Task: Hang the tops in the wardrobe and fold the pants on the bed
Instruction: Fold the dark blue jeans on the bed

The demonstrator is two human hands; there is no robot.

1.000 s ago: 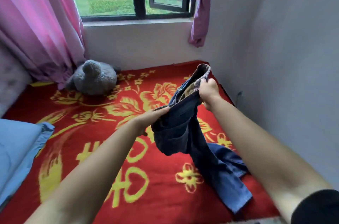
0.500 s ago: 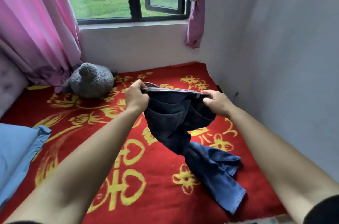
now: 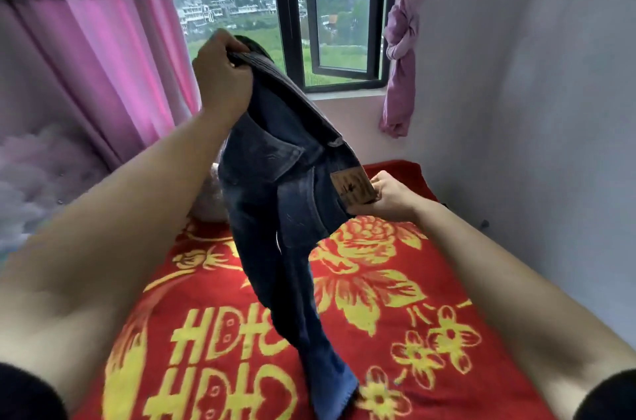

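Dark blue jeans (image 3: 275, 213) hang in the air above the bed, back pockets and a brown leather waist patch facing me. My left hand (image 3: 220, 82) grips one end of the waistband, raised high in front of the window. My right hand (image 3: 389, 199) pinches the other end of the waistband by the patch, much lower. The waistband slants down from left to right. The legs hang together and their hems touch the red blanket (image 3: 430, 299) with yellow flowers that covers the bed.
A pink curtain (image 3: 103, 58) hangs at the left. A tied purple curtain (image 3: 399, 68) hangs right of the open window (image 3: 330, 17). A white wall (image 3: 533, 110) runs close along the bed's right side. A grey plush toy (image 3: 210, 202) sits partly hidden behind the jeans.
Both hands lifted the jeans off the blanket; my left hand rose far higher than the right, so the waistband now slants. The legs hang straight. The view tilted upward.
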